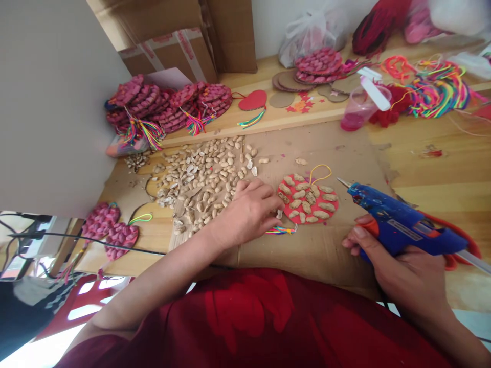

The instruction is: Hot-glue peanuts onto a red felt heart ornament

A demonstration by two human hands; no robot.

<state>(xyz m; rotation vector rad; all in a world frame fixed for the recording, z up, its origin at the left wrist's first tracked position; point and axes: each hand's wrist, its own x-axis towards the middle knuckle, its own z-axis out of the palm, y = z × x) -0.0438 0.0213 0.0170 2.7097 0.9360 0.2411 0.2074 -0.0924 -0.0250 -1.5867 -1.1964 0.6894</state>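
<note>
My right hand (402, 271) is wrapped round a blue hot glue gun (402, 220), with fingers at its orange trigger. The metal nozzle points left toward a red heart-shaped piece (317, 210) on the cardboard. Several whole peanuts (306, 206) sit on that heart, which has a yellow cord loop (320, 174) at its top. Just left of the heart, my left hand (253, 209) is closed, its fingertips pinched on a small peanut (280, 214) that is partly hidden. Below those fingers lies a multicoloured tassel (283, 230).
Loose peanuts (207, 174) cover the left of the cardboard sheet (307, 255). Finished pink hearts (172, 110) are piled on the ledge behind. A plain red heart (252, 100), a plastic cup (356, 112) and colourful cords (441, 94) lie farther right. A black cable (115, 245) crosses the left side.
</note>
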